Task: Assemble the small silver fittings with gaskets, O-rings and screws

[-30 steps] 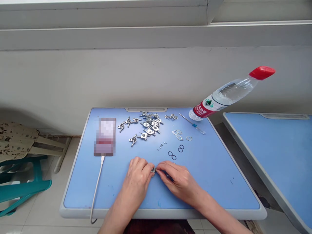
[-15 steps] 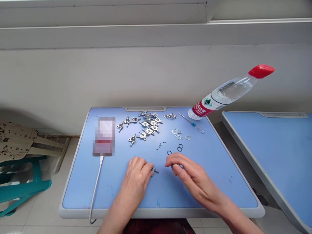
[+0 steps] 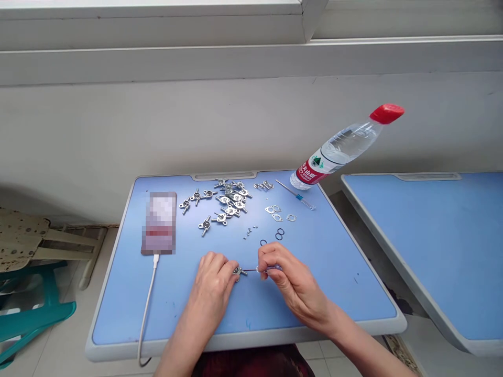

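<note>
My left hand (image 3: 212, 283) rests on the blue desk (image 3: 314, 283) with its fingers closed on a small metal fitting (image 3: 237, 271). My right hand (image 3: 288, 280) is closed on a thin screwdriver (image 3: 257, 270) whose tip points left at that fitting. Just beyond my right hand lie black O-rings (image 3: 279, 233) and a few tiny screws (image 3: 249, 231). A pile of several more metal fittings (image 3: 228, 201) lies at the back of the desk.
A phone (image 3: 159, 222) with a white cable (image 3: 146, 309) lies at the left. A water bottle with a red cap (image 3: 341, 146) stands at the back right, a second small screwdriver (image 3: 295, 195) beside it, and flat metal gaskets (image 3: 279, 213). Another blue desk (image 3: 432, 235) is at the right.
My right hand lifted off the fitting, swung out to the right, then came back holding a thin screwdriver pointed at the fitting. My left hand kept hold of the fitting. The camera shifted right.
</note>
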Action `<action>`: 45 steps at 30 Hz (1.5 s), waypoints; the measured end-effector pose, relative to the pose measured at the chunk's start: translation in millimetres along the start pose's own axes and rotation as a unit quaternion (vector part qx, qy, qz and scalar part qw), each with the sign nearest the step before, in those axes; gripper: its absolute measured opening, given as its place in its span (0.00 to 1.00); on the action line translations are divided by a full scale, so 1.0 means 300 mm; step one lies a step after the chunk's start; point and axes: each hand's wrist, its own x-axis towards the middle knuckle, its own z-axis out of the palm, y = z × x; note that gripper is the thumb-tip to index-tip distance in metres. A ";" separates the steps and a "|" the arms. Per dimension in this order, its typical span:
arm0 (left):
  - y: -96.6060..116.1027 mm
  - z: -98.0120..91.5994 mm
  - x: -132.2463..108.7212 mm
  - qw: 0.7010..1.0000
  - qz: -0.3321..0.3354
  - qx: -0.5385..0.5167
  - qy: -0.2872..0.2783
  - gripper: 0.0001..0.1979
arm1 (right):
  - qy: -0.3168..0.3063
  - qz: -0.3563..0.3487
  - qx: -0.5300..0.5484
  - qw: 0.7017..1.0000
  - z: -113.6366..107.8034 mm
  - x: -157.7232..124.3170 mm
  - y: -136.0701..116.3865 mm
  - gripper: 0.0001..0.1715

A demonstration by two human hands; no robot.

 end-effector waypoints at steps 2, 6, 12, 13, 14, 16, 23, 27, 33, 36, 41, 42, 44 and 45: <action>0.001 -0.001 0.000 1.000 -0.001 -0.004 -0.001 0.06 | -0.002 -0.006 -0.005 1.000 0.002 0.000 0.003 0.21; 0.001 0.000 0.000 1.000 0.002 -0.003 -0.001 0.07 | -0.010 -0.011 -0.008 1.000 0.011 -0.002 0.012 0.20; -0.003 0.002 0.000 1.000 0.006 0.002 0.000 0.07 | -0.019 -0.019 -0.010 1.000 0.023 0.001 0.021 0.20; -0.003 0.001 0.001 1.000 0.008 0.003 -0.001 0.07 | -0.020 -0.026 -0.013 0.999 0.022 0.004 0.021 0.20; -0.003 0.000 0.001 1.000 0.008 0.004 -0.001 0.06 | -0.020 -0.034 -0.017 0.999 0.021 0.007 0.021 0.18; -0.002 -0.002 0.002 1.000 0.009 0.005 -0.001 0.06 | -0.022 -0.057 -0.035 0.998 0.015 0.013 0.020 0.13; 0.002 -0.008 0.005 1.000 0.012 0.003 0.002 0.06 | -0.151 -0.080 -0.154 0.973 -0.042 0.030 -0.029 0.16; 0.001 -0.007 0.004 1.000 0.011 0.001 0.000 0.07 | -0.166 -0.114 -0.261 0.944 -0.058 0.036 -0.032 0.15; -0.006 0.004 0.000 1.000 0.013 0.006 0.010 0.06 | -0.071 -0.166 -0.349 0.920 -0.038 0.064 -0.004 0.23; -0.008 0.006 -0.001 1.000 0.013 0.003 0.009 0.06 | -0.103 -0.127 -0.345 0.924 -0.045 0.077 -0.022 0.18; -0.004 0.006 -0.002 1.000 0.003 0.004 0.003 0.07 | -0.175 -0.095 -0.308 0.930 -0.061 0.078 -0.024 0.19; -0.003 0.007 -0.002 1.000 0.002 0.004 0.002 0.07 | -0.172 -0.099 -0.307 0.931 -0.060 0.076 -0.018 0.20; -0.003 0.007 -0.002 1.000 0.002 0.003 0.002 0.07 | -0.152 -0.120 -0.315 0.929 -0.057 0.073 -0.012 0.21; -0.004 0.007 -0.002 1.000 0.004 0.002 0.002 0.06 | -0.145 -0.129 -0.319 0.928 -0.057 0.072 -0.014 0.21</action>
